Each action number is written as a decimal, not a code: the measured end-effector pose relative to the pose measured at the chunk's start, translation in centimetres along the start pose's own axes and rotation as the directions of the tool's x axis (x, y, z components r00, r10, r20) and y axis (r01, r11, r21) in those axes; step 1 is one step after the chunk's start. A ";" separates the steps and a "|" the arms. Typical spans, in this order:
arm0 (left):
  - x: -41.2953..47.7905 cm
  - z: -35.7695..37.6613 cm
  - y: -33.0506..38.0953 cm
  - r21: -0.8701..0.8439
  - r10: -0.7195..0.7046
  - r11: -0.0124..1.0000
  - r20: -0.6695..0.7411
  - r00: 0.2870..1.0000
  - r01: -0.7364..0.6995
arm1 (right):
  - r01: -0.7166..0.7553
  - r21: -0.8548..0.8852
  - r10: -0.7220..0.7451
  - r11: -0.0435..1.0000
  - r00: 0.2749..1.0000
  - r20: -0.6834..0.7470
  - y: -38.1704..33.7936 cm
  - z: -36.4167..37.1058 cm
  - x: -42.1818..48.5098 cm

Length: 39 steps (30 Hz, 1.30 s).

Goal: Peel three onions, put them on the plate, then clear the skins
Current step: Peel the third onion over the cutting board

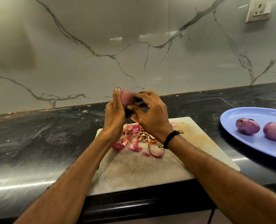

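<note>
Currently held: a reddish onion (127,98), blurred, is raised above the cutting board (198,143).
Left hand (114,113): curled round the onion.
Right hand (151,117): pinched at the onion's right side.
Skins (137,139): scattered on the board beneath the hands.
Plate (247,143): blue, at the right on the dark counter (53,135); two peeled onions (247,126) (275,131) are laid on it.

A single head-worn camera looks forward and down, close to the gripped onion (127,99) (wide-angle, edges bowed). Right of that grip, the frame crops the plate (241,114).
</note>
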<state>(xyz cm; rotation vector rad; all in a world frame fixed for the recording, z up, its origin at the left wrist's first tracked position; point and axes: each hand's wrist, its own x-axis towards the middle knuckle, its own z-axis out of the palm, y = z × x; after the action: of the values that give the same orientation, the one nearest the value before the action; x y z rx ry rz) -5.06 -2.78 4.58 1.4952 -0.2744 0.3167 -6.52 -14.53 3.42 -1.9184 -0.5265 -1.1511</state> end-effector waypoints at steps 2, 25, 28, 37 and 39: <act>-0.1 0.1 0.0 -0.008 -0.010 1.000 0.027 1.000 0.011 | 0.016 -0.027 -0.017 0.999 0.999 -0.033 0.1 0.0 -0.1; -0.6 0.9 0.9 -0.101 -0.104 0.990 -0.046 0.993 0.099 | 0.104 -0.128 -0.113 0.986 0.992 -0.061 0.2 0.6 -0.5; -0.6 1.1 0.9 -0.130 -0.145 0.982 -0.086 0.986 0.133 | 0.070 -0.163 -0.079 0.984 0.995 -0.053 0.5 0.7 -0.3; -0.4 0.6 0.7 -0.276 -0.220 0.937 0.014 0.975 0.215 | -0.027 -0.107 0.015 0.994 0.994 -0.112 0.6 -0.2 0.3; -0.4 0.6 0.6 -0.299 -0.185 0.936 0.026 0.982 0.185 | -0.023 -0.111 0.017 0.994 0.998 -0.052 0.5 -0.1 0.2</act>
<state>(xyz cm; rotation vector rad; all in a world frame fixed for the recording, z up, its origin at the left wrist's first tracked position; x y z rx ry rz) -5.67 -3.32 4.98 1.2087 -0.1684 0.1187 -6.09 -14.92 3.43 -1.9791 -0.4220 -1.2365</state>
